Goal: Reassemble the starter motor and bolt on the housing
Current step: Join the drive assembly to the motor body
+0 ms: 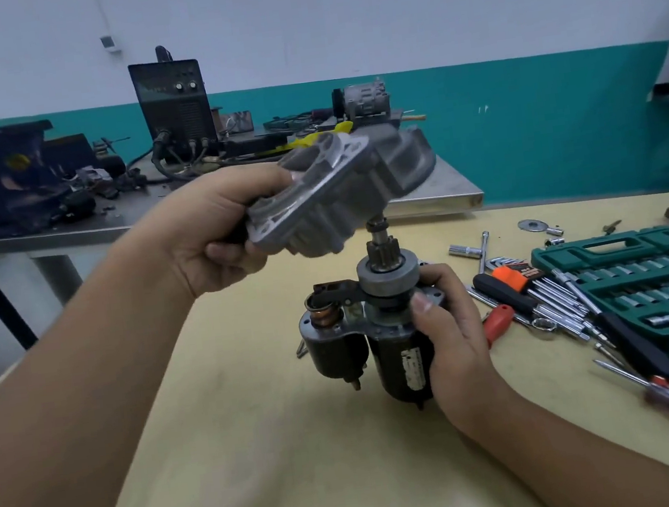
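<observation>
My right hand (pixel 447 323) grips the dark starter motor body (pixel 397 363) and holds it upright above the yellow table, pinion gear (pixel 383 253) and shaft pointing up. The solenoid (pixel 334 350) hangs at its left side, with a black fork lever across the top. My left hand (pixel 211 226) grips the grey cast aluminium housing (pixel 342 193) by its flange, tilted, just above the shaft tip. The shaft's upper end touches or sits just under the housing's underside.
A green socket set case (pixel 639 279) lies open at the right, with screwdrivers, hex keys (pixel 512 273) and loose sockets beside it. A steel bench (pixel 443 189) behind carries a black welder (pixel 175 104), an engine part and clutter.
</observation>
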A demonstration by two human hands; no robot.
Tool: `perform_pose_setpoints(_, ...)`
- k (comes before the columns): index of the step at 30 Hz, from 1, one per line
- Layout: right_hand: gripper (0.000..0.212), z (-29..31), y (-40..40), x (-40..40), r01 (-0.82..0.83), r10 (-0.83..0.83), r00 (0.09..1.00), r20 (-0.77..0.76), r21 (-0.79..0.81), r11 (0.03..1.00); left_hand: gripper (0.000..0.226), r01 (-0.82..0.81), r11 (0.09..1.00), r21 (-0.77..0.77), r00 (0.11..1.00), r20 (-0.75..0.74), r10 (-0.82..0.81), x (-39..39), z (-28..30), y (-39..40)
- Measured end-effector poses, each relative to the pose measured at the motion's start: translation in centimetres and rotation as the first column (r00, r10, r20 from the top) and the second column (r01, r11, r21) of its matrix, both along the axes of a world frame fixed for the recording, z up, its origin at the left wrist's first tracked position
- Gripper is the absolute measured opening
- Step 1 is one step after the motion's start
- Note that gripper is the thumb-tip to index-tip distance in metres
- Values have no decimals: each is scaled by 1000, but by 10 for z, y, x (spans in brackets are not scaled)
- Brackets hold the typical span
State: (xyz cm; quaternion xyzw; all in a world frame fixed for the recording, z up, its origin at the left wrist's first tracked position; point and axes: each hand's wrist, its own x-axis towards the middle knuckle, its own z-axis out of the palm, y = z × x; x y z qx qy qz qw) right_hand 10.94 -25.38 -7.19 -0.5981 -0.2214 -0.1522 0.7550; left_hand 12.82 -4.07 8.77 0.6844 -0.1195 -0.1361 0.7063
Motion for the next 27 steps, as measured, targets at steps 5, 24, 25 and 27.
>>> perform_pose_setpoints(5, 21, 0, -1, -1, 7, -6, 1000, 6, -23, 1000, 25, 5, 999, 42, 1000, 1, -5, 7, 2, -2)
perform_pose_setpoints(24, 27, 2, 0, -3, -18, 17, 999, 29, 28, 999, 49, 207, 970, 130, 956, 184, -228, -1, 9, -1)
perform_pose_setpoints(25, 29, 3, 1, -3, -22, 22, 999, 30, 25, 999, 53, 231, 962, 142, 945, 202, -257, -3, 12, 2)
perform_pose_setpoints(27, 30, 3, 2, -4, -27, 27, 999, 33, 25, 999, 63, 291, 928, 233, 909, 236, -344, -8, 17, 7)
